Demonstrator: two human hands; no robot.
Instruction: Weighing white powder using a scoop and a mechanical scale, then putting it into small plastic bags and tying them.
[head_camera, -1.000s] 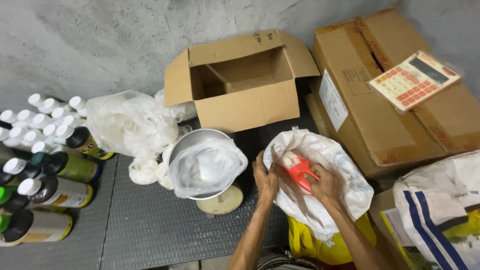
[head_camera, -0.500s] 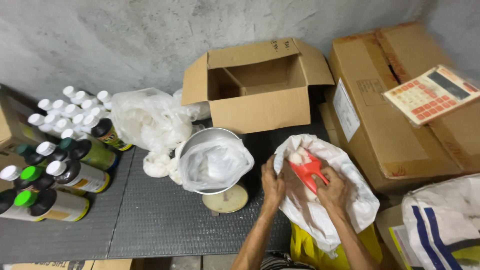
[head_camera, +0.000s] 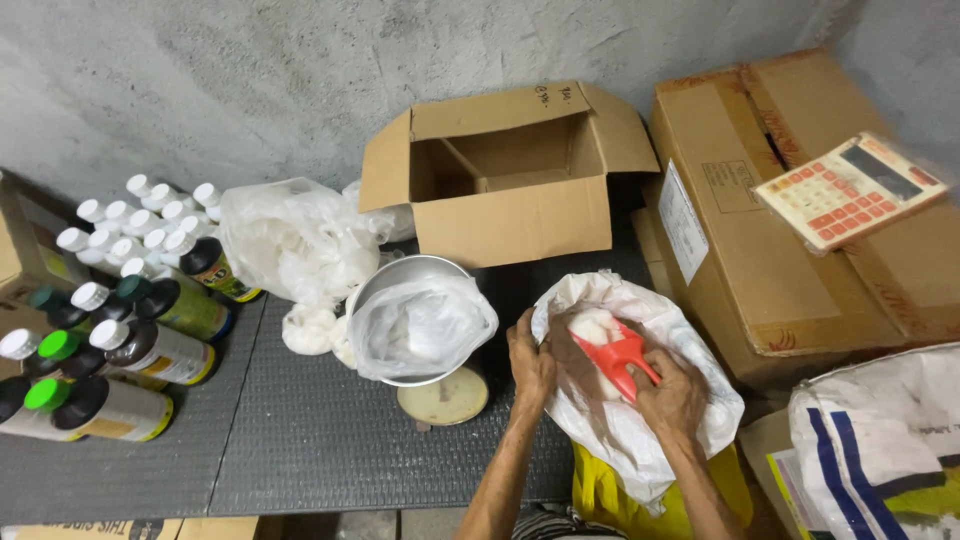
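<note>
Your left hand (head_camera: 531, 362) pinches the rim of the white sack (head_camera: 640, 400), fingers curled. Just right of it, your right hand (head_camera: 672, 392) is closed round the red scoop (head_camera: 622, 357), heaped with white powder, inside the sack.

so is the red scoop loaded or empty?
Loaded. The red scoop in the right hand carries a heap of white powder inside the open white sack; the left hand grips the sack's rim.

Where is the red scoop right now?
The red scoop is in the person's right hand, low and right of centre in the head view, inside the open white sack. It lies just right of the weighing scale's pan.
</note>
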